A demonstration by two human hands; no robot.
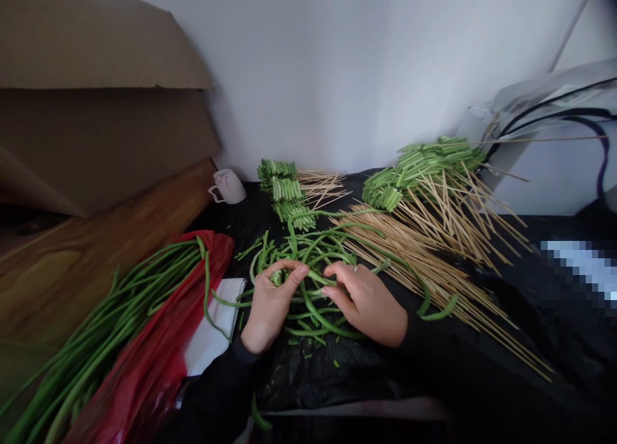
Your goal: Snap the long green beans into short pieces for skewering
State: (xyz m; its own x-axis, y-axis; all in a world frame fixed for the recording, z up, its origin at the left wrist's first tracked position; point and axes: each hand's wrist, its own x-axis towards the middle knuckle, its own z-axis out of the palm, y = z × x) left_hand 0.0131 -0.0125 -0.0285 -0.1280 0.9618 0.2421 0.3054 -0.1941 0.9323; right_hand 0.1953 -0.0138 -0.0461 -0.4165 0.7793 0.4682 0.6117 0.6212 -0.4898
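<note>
Before you on the worktop (332,376) lies a heap of yardlong beans (315,248), with bare skewers (434,277) to its right. Behind it lies a small stack of threaded bean skewers (286,190); a larger stack (424,164) lies behind the bare skewers. Left of you lies a plastic bag (144,354), with a mug (229,186) beyond it, right of a cardboard box (106,145).

Cardboard box (110,129) cut by left edge; red plastic bag (159,344) cut by bottom; bean pieces (276,277) part-hidden in left hand (270,299)
</note>
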